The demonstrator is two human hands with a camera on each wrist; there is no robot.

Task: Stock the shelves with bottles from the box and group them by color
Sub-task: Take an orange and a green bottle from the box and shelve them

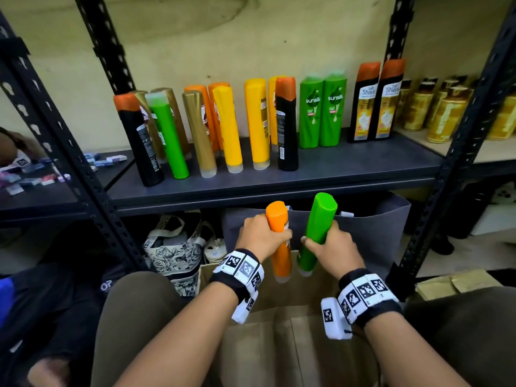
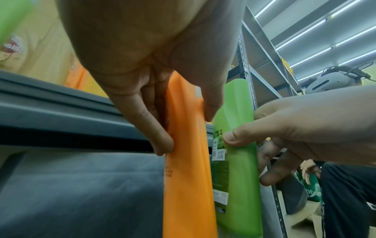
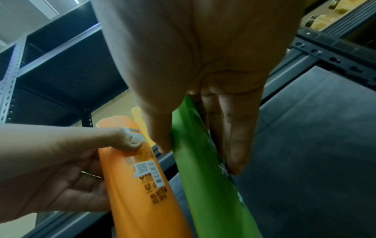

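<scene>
My left hand (image 1: 261,236) grips an orange bottle (image 1: 279,241) round its middle, cap end down over the cardboard box (image 1: 279,300). Beside it my right hand (image 1: 329,248) grips a green bottle (image 1: 317,230) the same way, tilted slightly right. In the left wrist view the orange bottle (image 2: 189,177) sits between thumb and fingers, with the green bottle (image 2: 238,177) just right of it. The right wrist view has the green bottle (image 3: 205,185) in my grip and the orange bottle (image 3: 138,185) to its left. Both bottles hang just below the front edge of the dark shelf (image 1: 349,166).
On the shelf stand mixed bottles: black with orange tops (image 1: 141,141), green (image 1: 167,138), gold (image 1: 198,132), yellow (image 1: 257,121), two green sunsilk bottles (image 1: 322,113), two Shayla bottles (image 1: 375,103). Golden bottles (image 1: 446,107) fill the right bay. Bags (image 1: 176,244) sit under the shelf.
</scene>
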